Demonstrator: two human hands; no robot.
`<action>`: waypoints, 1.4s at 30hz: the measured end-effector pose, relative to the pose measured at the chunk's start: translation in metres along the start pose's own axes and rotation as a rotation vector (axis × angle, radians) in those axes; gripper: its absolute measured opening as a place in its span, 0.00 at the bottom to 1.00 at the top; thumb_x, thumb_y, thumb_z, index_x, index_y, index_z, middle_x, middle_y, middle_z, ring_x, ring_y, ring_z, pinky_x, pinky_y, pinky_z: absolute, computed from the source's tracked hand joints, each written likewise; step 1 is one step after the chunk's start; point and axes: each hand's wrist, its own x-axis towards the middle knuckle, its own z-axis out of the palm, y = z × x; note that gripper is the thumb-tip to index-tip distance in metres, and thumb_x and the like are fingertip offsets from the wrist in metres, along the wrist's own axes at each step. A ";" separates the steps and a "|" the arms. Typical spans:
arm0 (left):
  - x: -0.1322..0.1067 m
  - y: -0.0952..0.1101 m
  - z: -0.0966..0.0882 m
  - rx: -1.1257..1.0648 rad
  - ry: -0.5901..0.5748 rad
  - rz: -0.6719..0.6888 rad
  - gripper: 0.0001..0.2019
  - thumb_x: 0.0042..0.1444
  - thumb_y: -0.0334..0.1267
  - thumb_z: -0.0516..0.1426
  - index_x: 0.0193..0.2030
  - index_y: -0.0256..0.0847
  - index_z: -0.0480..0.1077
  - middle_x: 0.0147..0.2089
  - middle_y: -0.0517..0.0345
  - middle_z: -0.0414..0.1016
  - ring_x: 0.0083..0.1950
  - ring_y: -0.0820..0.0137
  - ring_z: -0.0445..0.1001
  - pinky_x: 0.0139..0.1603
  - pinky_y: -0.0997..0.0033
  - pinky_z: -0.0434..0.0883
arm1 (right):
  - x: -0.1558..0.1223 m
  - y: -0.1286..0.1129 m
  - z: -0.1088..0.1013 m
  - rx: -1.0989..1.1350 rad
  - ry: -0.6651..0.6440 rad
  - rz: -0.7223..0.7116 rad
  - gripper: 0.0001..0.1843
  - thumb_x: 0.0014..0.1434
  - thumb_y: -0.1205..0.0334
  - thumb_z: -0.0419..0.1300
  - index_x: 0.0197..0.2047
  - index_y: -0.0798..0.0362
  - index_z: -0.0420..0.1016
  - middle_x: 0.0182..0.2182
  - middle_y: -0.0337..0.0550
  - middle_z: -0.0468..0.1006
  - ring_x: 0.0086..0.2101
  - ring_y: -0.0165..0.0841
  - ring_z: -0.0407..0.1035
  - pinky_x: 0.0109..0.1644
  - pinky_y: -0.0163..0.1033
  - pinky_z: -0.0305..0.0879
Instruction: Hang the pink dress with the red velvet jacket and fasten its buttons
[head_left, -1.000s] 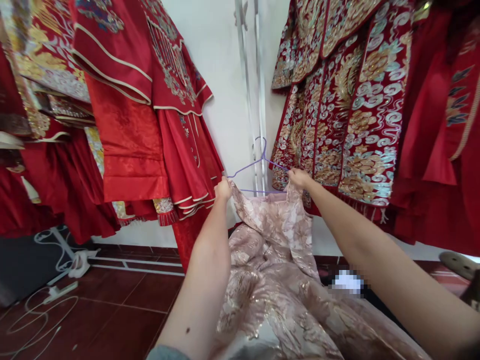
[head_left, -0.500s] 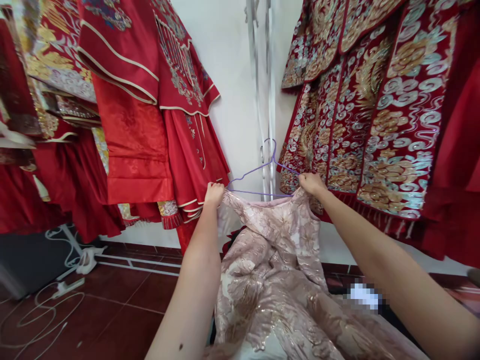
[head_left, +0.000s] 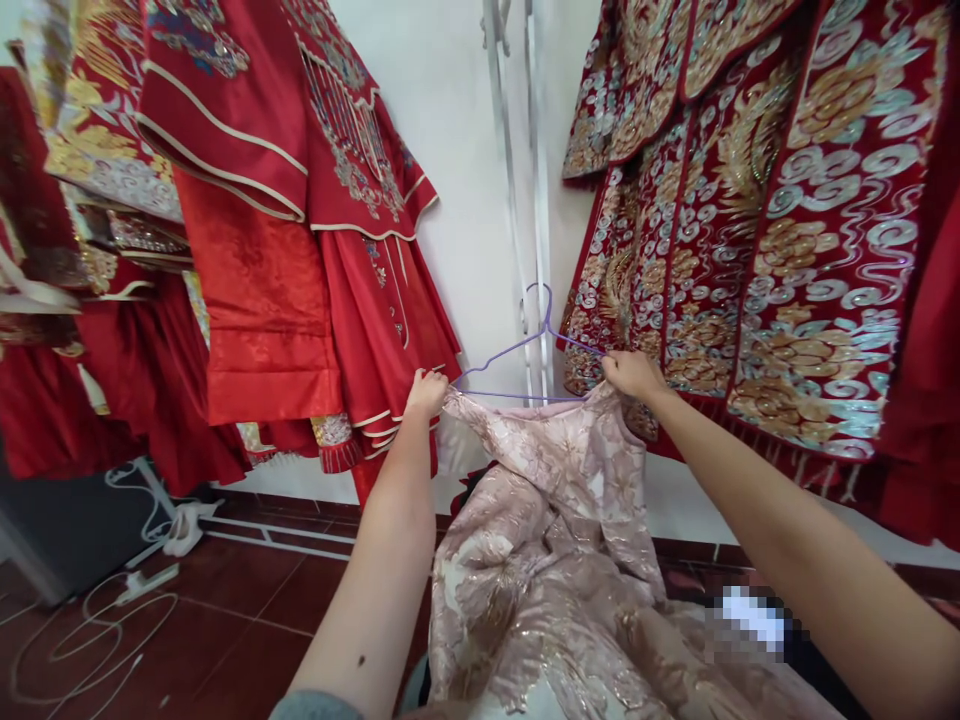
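Note:
A pale pink dress [head_left: 540, 560] with a shiny floral pattern stretches between my hands and spreads down toward me. Its shoulders sit on a thin purple hanger [head_left: 504, 353], whose hook points up in front of white upright poles. My left hand [head_left: 427, 392] is closed around the left shoulder of the dress at the hanger's end. At the opposite shoulder, my right hand [head_left: 632, 374] pinches the fabric and the hanger's other end. The lower part of the dress runs out of the bottom of the view.
Red embroidered garments [head_left: 382, 290] hang on the left, and a heavily sequinned red one [head_left: 750, 230] hangs on the right. White poles [head_left: 538, 180] stand in the corner. On the tiled floor lie white shoes [head_left: 184, 528], a power strip [head_left: 148, 582] and looped cables.
The view has shifted slightly, so hands, dress and hanger appear a little lower. Both hands keep their hold on the dress shoulders.

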 end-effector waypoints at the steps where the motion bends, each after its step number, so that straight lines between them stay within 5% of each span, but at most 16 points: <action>1: 0.000 -0.001 -0.001 -0.001 0.002 0.019 0.13 0.59 0.28 0.46 0.45 0.35 0.70 0.50 0.40 0.73 0.55 0.59 0.68 0.63 0.56 0.50 | -0.001 0.000 0.000 -0.007 0.008 -0.003 0.23 0.62 0.58 0.43 0.44 0.56 0.78 0.42 0.56 0.79 0.44 0.44 0.73 0.46 0.41 0.64; 15: 0.006 -0.010 -0.018 -0.047 0.017 0.074 0.15 0.59 0.25 0.44 0.45 0.37 0.69 0.49 0.43 0.73 0.54 0.61 0.68 0.64 0.55 0.49 | 0.002 0.003 0.003 -0.010 0.032 -0.018 0.22 0.62 0.56 0.44 0.44 0.57 0.76 0.40 0.58 0.79 0.42 0.46 0.73 0.44 0.43 0.64; 20: 0.037 0.014 -0.036 -0.105 0.036 0.109 0.14 0.60 0.26 0.44 0.44 0.37 0.69 0.49 0.44 0.72 0.54 0.62 0.69 0.66 0.56 0.46 | -0.001 0.012 -0.004 0.037 0.070 -0.030 0.22 0.63 0.56 0.43 0.49 0.57 0.71 0.39 0.57 0.78 0.40 0.44 0.72 0.41 0.40 0.62; 25: 0.059 0.054 -0.040 -0.189 0.049 0.070 0.13 0.62 0.29 0.44 0.49 0.36 0.66 0.53 0.42 0.69 0.56 0.60 0.67 0.60 0.58 0.57 | 0.000 0.003 -0.006 0.080 0.108 -0.072 0.20 0.63 0.58 0.42 0.51 0.55 0.67 0.41 0.54 0.77 0.39 0.42 0.71 0.41 0.39 0.62; 33: 0.046 0.077 -0.019 -0.271 -0.011 -0.068 0.16 0.65 0.37 0.42 0.53 0.34 0.62 0.55 0.38 0.69 0.57 0.56 0.67 0.54 0.58 0.64 | 0.002 -0.029 0.005 0.173 0.140 -0.217 0.21 0.61 0.61 0.44 0.56 0.56 0.61 0.46 0.56 0.74 0.42 0.43 0.70 0.45 0.42 0.63; 38: 0.040 0.063 -0.012 -0.320 -0.077 -0.089 0.17 0.64 0.46 0.44 0.51 0.38 0.63 0.55 0.42 0.71 0.57 0.58 0.69 0.53 0.62 0.65 | 0.007 -0.004 -0.001 0.208 0.074 -0.280 0.25 0.56 0.59 0.52 0.57 0.57 0.61 0.45 0.52 0.75 0.42 0.40 0.70 0.47 0.40 0.64; 42: 0.032 0.048 0.004 -0.378 -0.128 -0.165 0.20 0.63 0.50 0.44 0.53 0.39 0.61 0.53 0.42 0.73 0.53 0.59 0.73 0.49 0.65 0.68 | 0.014 0.037 -0.012 0.305 -0.099 -0.267 0.21 0.56 0.46 0.55 0.43 0.54 0.71 0.35 0.47 0.78 0.37 0.39 0.72 0.44 0.39 0.65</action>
